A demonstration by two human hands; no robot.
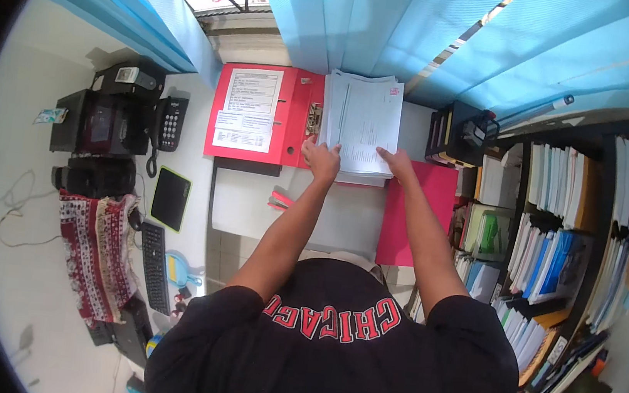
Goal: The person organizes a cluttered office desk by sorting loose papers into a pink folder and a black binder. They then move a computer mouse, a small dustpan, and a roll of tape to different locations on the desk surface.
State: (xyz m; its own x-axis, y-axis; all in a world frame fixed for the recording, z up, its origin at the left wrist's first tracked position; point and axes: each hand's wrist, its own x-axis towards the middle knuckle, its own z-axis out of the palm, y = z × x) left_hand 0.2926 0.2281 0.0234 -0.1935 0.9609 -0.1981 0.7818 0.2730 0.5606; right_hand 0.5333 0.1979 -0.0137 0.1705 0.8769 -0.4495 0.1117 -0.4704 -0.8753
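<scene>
An open red lever arch binder [289, 116] lies on the desk, with a printed index sheet [249, 100] on its left cover and the metal arch mechanism [314, 119] at its middle. A thick stack of printed papers [366, 117] rests on the binder's right side. My left hand [321, 160] grips the stack's near left corner, thumb on the top sheet and fingers beside the mechanism. At the near right corner my right hand [397, 163] has its thumb on the top sheet; its other fingers are partly hidden at the edge.
A red stapler [280, 200] and a pink folder [417, 216] lie nearer me. Left are a telephone [172, 124], a black pad [171, 197] and a keyboard [156, 268]. A black desk organizer [457, 134] stands right, beside packed shelves [517, 220]. Blue curtains [365, 24] hang behind.
</scene>
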